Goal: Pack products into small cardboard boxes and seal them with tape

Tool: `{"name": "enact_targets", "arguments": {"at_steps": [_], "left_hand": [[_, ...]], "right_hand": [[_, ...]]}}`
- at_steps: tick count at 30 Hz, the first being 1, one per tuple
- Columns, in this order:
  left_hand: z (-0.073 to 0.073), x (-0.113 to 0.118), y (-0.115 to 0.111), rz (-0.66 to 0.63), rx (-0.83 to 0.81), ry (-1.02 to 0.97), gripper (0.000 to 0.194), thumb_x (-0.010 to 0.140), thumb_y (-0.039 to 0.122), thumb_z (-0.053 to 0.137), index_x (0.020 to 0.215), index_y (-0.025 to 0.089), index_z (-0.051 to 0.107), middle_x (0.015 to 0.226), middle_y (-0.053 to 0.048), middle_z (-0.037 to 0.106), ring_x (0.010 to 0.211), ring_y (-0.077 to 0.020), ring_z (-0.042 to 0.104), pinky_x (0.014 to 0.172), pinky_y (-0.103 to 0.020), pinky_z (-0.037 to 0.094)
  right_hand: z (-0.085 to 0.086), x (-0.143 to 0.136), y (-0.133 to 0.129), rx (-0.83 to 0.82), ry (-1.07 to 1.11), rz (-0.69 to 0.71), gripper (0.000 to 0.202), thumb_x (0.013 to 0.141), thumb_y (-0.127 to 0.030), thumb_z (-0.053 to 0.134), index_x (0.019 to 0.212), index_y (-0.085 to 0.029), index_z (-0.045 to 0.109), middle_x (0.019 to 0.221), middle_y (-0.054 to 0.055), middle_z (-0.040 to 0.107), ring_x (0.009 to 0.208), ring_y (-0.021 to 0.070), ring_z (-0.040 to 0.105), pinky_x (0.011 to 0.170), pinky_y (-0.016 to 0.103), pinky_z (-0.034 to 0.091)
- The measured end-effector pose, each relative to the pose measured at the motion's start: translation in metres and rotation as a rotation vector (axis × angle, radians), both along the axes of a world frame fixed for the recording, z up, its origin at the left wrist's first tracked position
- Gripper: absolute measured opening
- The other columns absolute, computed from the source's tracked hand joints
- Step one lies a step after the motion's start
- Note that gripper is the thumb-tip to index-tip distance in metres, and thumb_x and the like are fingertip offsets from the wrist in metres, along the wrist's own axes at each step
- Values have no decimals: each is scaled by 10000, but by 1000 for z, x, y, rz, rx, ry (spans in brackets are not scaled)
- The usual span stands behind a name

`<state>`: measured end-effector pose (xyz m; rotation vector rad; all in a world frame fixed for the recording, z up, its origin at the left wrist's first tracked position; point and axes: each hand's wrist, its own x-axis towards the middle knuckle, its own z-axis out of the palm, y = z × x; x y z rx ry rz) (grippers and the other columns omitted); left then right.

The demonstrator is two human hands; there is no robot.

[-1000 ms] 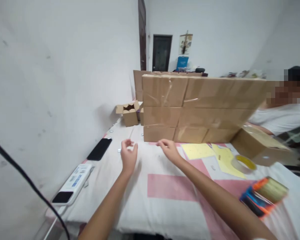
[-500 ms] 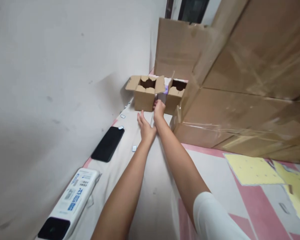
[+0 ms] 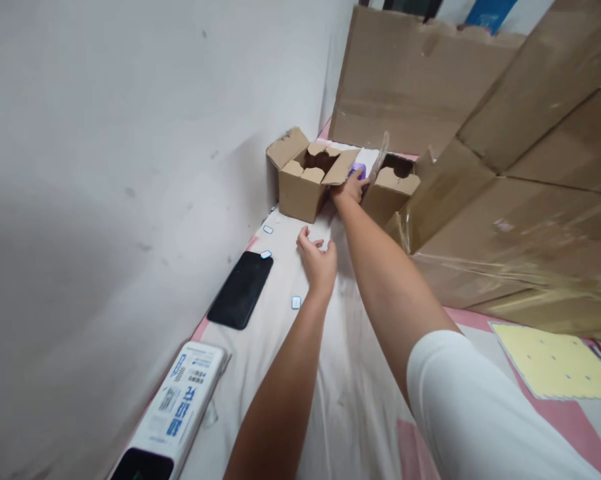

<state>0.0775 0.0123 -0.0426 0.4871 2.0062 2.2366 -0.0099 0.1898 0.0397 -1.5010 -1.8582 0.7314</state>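
My right hand (image 3: 350, 189) reaches into the gap between two small open cardboard boxes, its fingers around a purple object (image 3: 359, 169) that is mostly hidden. The left box (image 3: 303, 199) stands upright with its flaps spread, one flap partly over my right hand. Beside my right wrist is the other box (image 3: 387, 200), also open at the top. My left hand (image 3: 319, 261) is held above the pale cloth in front of the left box, fingers loosely bent and apart, with nothing in it.
A black phone (image 3: 241, 290) lies along the wall, with small white blue-edged pieces (image 3: 296, 303) near it. Closer in is a white labelled device (image 3: 180, 393) with a dark screen. Large taped cartons (image 3: 520, 227) stack up on the right; a cardboard panel (image 3: 400, 80) stands behind.
My right hand has moved farther into the gap, along with the purple object. My left hand has come back slightly, away from the left box. The camera view has shifted.
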Motion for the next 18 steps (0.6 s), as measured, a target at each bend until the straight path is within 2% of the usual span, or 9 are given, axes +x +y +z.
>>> {"name": "enact_targets", "arguments": {"at_steps": [2,4,7,9,11,13,15,18], "left_hand": [[1,0,0,-17,-17,-15,567,777,127,621,1285,238,395,1322,-114,511,904,-137,638,798,-280,525],[3,0,-1,-30,-32,-21,505,792,136,610,1247,239,419,1224,-83,585,858,-137,642,803,-289,519],[7,0,-4,-29,-38,-25,450,813,148,583,1223,244,425,1105,-49,639,806,-142,646,754,-288,511],[9,-4,-5,3,-34,-12,436,821,157,572,1221,247,425,1110,-47,634,832,-147,649,767,-290,508],[12,-11,-7,64,-29,17,428,822,161,568,1218,245,428,1154,-62,610,932,-165,639,859,-312,501],[14,-19,-9,137,-32,50,429,816,164,573,1215,235,432,1220,-89,570,1068,-193,602,981,-354,462],[15,-26,-10,191,-42,82,442,804,166,588,1216,224,437,1270,-114,534,1163,-220,560,1056,-393,421],[15,-32,-12,224,-72,133,477,784,157,618,1225,215,446,1297,-130,513,1241,-244,528,1098,-412,398]], "right_hand": [[-1,-6,0,-14,-49,-101,525,956,-140,449,1478,-149,389,1445,244,371,1111,294,650,941,503,500],[-4,-7,-8,19,-79,-142,480,932,-162,516,1408,-160,454,1414,225,408,1094,283,651,934,474,506],[-10,-2,-25,46,-73,-126,541,890,-242,616,1395,-171,432,1331,208,502,1118,307,629,945,498,497],[-15,4,-37,66,-65,-116,590,860,-349,669,1376,-183,435,1289,196,549,1172,341,593,973,545,470],[-20,11,-49,102,-16,-62,617,823,-459,694,1333,-200,463,1278,184,570,1213,360,559,1005,576,439],[-28,19,-57,116,103,34,610,790,-496,709,1281,-204,496,1275,176,582,1202,343,562,1026,548,432],[-39,25,-63,110,280,148,581,765,-450,729,1248,-200,522,1294,163,587,1182,300,579,1041,478,442],[-58,35,-67,106,553,278,501,811,-384,655,1262,-201,535,1343,128,597,1236,239,562,1090,417,418]]}}
